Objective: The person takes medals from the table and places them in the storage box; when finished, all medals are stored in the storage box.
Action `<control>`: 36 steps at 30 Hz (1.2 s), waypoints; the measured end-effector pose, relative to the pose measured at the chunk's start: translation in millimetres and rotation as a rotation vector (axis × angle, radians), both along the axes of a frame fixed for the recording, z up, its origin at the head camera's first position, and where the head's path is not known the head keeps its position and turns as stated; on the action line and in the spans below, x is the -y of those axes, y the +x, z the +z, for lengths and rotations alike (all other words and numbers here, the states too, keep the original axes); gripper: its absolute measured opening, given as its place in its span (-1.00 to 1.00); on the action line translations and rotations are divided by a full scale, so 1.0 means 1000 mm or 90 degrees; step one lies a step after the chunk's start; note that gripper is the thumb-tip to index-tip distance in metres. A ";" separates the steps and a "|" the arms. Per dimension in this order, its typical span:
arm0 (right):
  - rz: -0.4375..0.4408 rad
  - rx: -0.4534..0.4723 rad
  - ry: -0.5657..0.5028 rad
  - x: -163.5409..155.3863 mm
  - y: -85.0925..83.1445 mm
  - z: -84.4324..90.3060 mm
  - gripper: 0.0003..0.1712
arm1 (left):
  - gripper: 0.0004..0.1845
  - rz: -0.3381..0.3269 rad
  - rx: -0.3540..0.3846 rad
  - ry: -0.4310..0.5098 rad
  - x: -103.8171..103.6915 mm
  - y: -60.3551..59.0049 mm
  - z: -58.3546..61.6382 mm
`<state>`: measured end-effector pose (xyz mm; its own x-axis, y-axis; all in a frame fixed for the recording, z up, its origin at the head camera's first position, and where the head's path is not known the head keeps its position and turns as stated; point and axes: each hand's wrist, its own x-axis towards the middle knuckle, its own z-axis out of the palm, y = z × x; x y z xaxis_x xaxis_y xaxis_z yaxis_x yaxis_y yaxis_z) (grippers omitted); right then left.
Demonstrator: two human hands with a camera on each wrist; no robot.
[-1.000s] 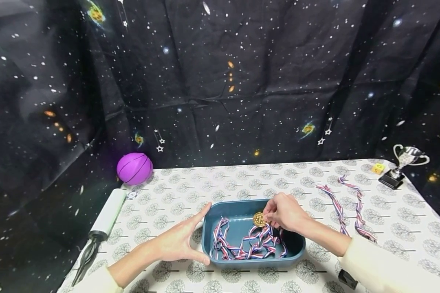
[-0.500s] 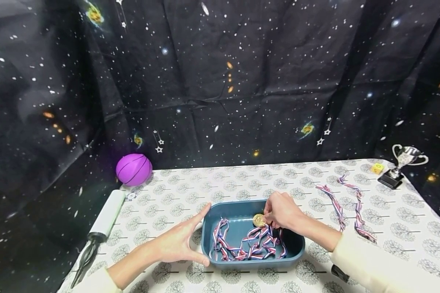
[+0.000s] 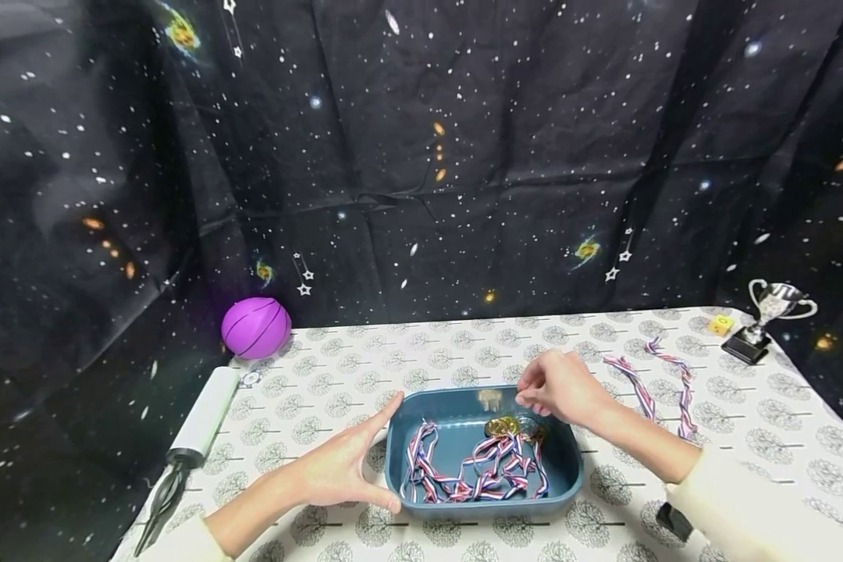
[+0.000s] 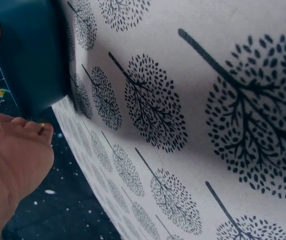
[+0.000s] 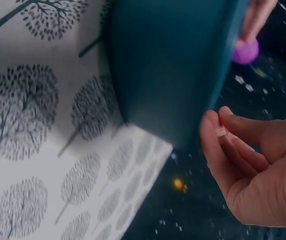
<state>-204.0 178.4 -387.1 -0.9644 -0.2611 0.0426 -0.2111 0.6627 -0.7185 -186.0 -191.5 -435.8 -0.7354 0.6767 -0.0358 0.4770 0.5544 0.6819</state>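
Observation:
A dark blue plastic bin [image 3: 485, 510] stands on the cloth-covered table. Tangled red, white and blue ribbons [image 3: 495, 472] lie inside, joined to several round medals [image 3: 499, 426] near the back wall. My left hand [image 3: 337, 468] rests at the bin's left end, thumb toward the front corner and straight fingers toward the back one. Over the bin's back right rim hovers my right hand [image 3: 562, 390], with thumb and fingertips loosely together and nothing seen between them. In the right wrist view these fingertips [image 5: 224, 112] appear right beside the bin's rim.
Right of the bin lie two more striped ribbons [image 3: 674, 382]. A silver trophy cup [image 3: 766, 316] stands at the far right by a yellow block [image 3: 721, 325]. At left are a purple ball [image 3: 256, 328] and a white hand pump [image 3: 207, 414]. Dark starry fabric [image 3: 421, 172] hangs behind.
My right hand has let go of a gold medal and lifted slightly up and right. The medal now lies with the others in the bin. The left hand stays at the bin's end.

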 end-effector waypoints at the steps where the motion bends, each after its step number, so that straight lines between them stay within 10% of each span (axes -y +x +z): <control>1: 0.004 0.005 -0.014 -0.005 0.000 0.003 -0.96 | 0.55 0.001 -0.002 -0.003 0.000 0.000 0.000; 14: 0.094 -0.161 -0.016 -0.106 0.016 0.023 -0.70 | 0.54 0.003 -0.009 -0.003 -0.001 0.000 -0.001; 26: 0.098 -0.161 0.035 -0.180 0.055 -0.024 -0.30 | 0.54 0.012 -0.013 -0.009 0.001 0.003 0.000; 36: 0.160 -0.139 -0.007 -0.217 0.083 -0.077 -0.38 | 0.54 0.009 -0.023 -0.021 0.000 0.002 0.000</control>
